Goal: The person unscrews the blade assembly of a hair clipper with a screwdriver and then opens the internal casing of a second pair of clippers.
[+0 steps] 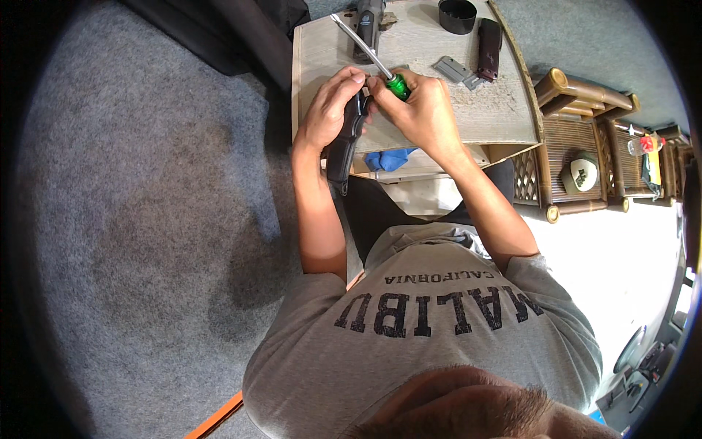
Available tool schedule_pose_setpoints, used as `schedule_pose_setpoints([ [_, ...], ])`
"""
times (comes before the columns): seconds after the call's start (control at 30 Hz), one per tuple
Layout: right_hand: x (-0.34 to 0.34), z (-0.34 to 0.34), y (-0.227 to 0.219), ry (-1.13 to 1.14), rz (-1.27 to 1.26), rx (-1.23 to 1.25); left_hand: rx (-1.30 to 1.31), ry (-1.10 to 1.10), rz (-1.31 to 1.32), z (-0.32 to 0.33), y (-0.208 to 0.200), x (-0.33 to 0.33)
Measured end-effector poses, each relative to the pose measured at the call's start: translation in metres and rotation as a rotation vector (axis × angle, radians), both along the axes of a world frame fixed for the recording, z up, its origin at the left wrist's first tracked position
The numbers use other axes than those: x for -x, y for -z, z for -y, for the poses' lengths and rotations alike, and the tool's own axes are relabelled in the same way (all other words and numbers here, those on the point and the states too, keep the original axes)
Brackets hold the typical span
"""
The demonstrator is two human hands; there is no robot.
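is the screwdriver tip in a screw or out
Out: the screwdriver has its bare tip in view, pointing away from the black tool in the left hand.

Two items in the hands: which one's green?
The screwdriver, held in the right hand: its handle is green. The other, the long contoured piece in the left hand, is black.
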State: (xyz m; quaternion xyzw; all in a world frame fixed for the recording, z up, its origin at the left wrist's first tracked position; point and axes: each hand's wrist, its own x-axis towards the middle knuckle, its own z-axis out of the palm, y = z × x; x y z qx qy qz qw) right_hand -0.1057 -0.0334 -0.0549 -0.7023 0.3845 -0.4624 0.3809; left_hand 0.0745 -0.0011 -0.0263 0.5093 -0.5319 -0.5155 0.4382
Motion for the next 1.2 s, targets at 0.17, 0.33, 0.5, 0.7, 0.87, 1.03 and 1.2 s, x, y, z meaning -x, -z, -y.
schedule_pose_setpoints([
  [0.17,0.002,-0.003,-0.005,0.021,0.064,-0.026,-0.023,-0.014,-0.003,0.0,0.002,-0.001],
  [0.33,0.002,-0.007,-0.01,0.103,0.083,-0.012,-0.044,-0.01,-0.006,0.001,0.0,-0.001],
  [0.5,-0.002,-0.003,-0.001,0.229,0.107,0.012,-0.015,-0.026,0.007,-0.001,-0.004,0.002],
  [0.7,0.018,0.007,-0.011,0.324,-0.02,0.096,-0.012,0.004,-0.024,0.001,0.001,-0.001],
  [0.87,0.034,0.024,-0.012,0.325,-0.326,0.237,-0.036,-0.019,-0.022,-0.001,-0.001,-0.001],
  [1.03,0.042,0.029,-0.007,0.343,-0.449,0.299,-0.025,-0.007,-0.019,0.001,0.0,-0.002],
  [1.2,0.039,0.025,-0.004,0.283,-0.488,0.357,-0.028,-0.018,-0.021,-0.001,-0.001,-0.001],
])
